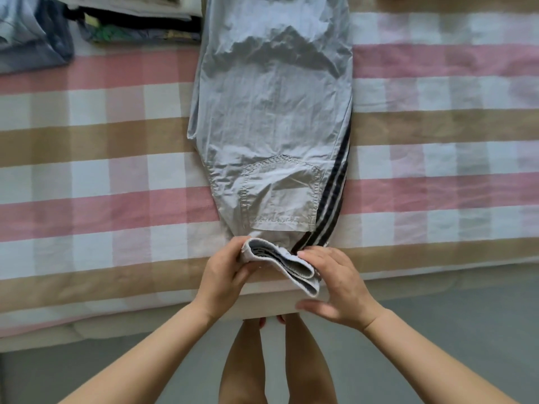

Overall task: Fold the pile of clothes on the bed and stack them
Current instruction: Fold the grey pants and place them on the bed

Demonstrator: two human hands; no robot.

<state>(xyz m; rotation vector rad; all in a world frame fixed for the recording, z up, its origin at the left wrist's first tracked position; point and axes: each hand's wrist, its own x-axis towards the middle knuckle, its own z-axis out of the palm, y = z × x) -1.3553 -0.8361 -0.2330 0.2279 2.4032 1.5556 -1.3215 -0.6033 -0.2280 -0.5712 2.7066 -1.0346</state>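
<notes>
My left hand (224, 275) pinches waistband (280, 258) of grey trousers (271, 112) at bed's (116, 141) near edge; right hand (335, 284) presses it, fingers straight, unclenched. Folded stack (140, 21) at far left.

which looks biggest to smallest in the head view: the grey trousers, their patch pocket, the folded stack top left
1. grey trousers, by far the largest.
2-3. patch pocket and folded stack look about alike; the stack lies farther off and is cut by the frame edge, so no ranking.

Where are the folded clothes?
In the head view, the folded clothes sit at the top left of the bed, just left of the grey trousers and right of a blue garment.
</notes>
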